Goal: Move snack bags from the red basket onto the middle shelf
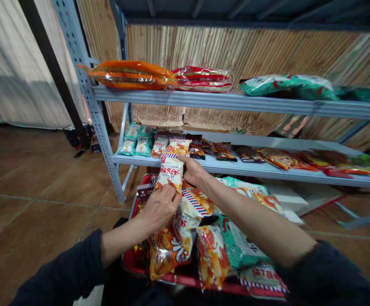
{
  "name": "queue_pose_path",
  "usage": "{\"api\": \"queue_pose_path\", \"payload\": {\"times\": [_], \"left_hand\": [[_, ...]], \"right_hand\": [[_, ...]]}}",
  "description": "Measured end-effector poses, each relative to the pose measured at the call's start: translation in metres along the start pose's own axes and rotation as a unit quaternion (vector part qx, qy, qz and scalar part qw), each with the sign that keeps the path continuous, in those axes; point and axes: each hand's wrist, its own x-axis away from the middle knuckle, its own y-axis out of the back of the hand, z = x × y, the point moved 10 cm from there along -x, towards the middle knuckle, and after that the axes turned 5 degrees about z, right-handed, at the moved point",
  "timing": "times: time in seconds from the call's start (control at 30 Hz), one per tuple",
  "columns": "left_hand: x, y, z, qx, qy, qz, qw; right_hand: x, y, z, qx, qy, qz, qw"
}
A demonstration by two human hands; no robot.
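Between both hands is a white snack bag [169, 170] with red lettering and a striped top edge. My left hand [162, 206] has its fingers closed on the bag's lower end. At its upper right side, my right hand [193, 171] grips the same bag, the thumb along its edge. The bag is held just in front of the lower shelf, where a similar white and orange bag [177, 147] lies behind it. Under my arms a red basket [178, 279] is heaped with snack bags, among them an orange bag [165, 250] and a teal bag [240, 242].
The blue metal rack's lower shelf [140, 160] carries small teal packets [143, 145], dark packets [224, 151] and several colourful ones. Larger bags, including an orange one [134, 75], lie on the shelf above. An upright post [89, 85] stands at the rack's left end.
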Motion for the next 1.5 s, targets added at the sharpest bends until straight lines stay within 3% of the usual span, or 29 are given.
{"api": "queue_pose_path", "payload": {"times": [0.23, 0.37, 0.47, 0.53, 0.6, 0.67, 0.73, 0.77, 0.8, 0.83, 0.9, 1.0, 1.23, 1.5], "left_hand": [[0.001, 0.008, -0.005, 0.004, -0.031, -0.034, 0.999], [0.012, 0.026, 0.007, 0.069, -0.025, -0.137, 0.988], [0.024, 0.039, 0.035, 0.152, 0.066, -0.225, 0.960], [0.030, 0.032, 0.065, 0.246, 0.181, -0.233, 0.923], [0.036, 0.003, 0.093, 0.397, 0.312, -0.195, 0.841], [0.039, -0.040, 0.100, 0.587, 0.402, -0.121, 0.692], [0.036, -0.070, 0.084, 0.740, 0.421, -0.056, 0.522], [0.034, -0.077, 0.076, 0.786, 0.412, -0.043, 0.459], [0.031, -0.079, 0.071, 0.815, 0.400, -0.043, 0.417], [0.030, -0.079, 0.069, 0.830, 0.390, -0.051, 0.396], [0.030, -0.079, 0.068, 0.839, 0.385, -0.063, 0.380], [0.034, -0.085, 0.068, 0.828, 0.409, -0.050, 0.382], [0.039, -0.095, 0.069, 0.781, 0.455, 0.006, 0.428], [0.033, -0.090, 0.067, 0.774, 0.398, 0.103, 0.482]], "right_hand": [[-0.006, 0.004, -0.002, 0.003, -0.014, 0.015, 1.000], [-0.007, 0.003, 0.002, -0.013, -0.008, 0.047, 0.999], [-0.008, 0.005, 0.005, -0.020, -0.006, 0.052, 0.998], [-0.010, 0.007, 0.007, -0.015, -0.004, 0.041, 0.999], [-0.012, 0.009, 0.007, -0.008, -0.003, 0.029, 1.000], [-0.013, 0.010, 0.007, -0.004, -0.004, 0.025, 1.000], [-0.014, 0.009, 0.005, -0.001, -0.012, 0.031, 0.999], [-0.014, 0.007, 0.004, 0.000, -0.018, 0.038, 0.999], [-0.014, 0.007, 0.003, 0.000, -0.022, 0.043, 0.999], [-0.014, 0.007, 0.003, 0.000, -0.025, 0.044, 0.999], [-0.015, 0.009, 0.003, -0.004, -0.026, 0.040, 0.999], [-0.017, 0.012, 0.004, -0.008, -0.023, 0.034, 0.999], [-0.023, 0.015, 0.003, -0.011, -0.023, 0.038, 0.999], [-0.026, 0.012, 0.000, 0.021, -0.033, 0.044, 0.998]]}}
